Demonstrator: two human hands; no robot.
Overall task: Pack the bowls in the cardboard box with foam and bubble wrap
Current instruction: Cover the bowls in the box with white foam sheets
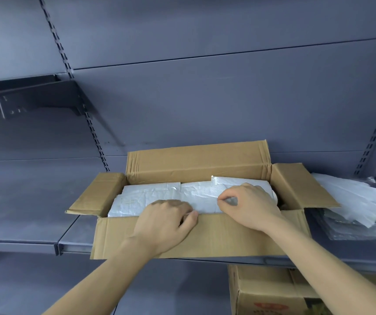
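An open cardboard box [205, 164] stands on a dark shelf with all its flaps spread out. White foam sheets [150, 196] cover the inside from side to side, so no bowl shows. My left hand [166, 221] lies over the box's near edge with its fingers curled down onto the foam's front edge. My right hand [248, 205] is inside the box on the right, thumb and forefinger pinching the foam sheet.
More white foam and bubble wrap [350, 201] lie piled on the shelf to the right of the box. A second cardboard box [271, 292] stands below the shelf at the lower right. A bracket [34, 98] juts from the back panel at the upper left.
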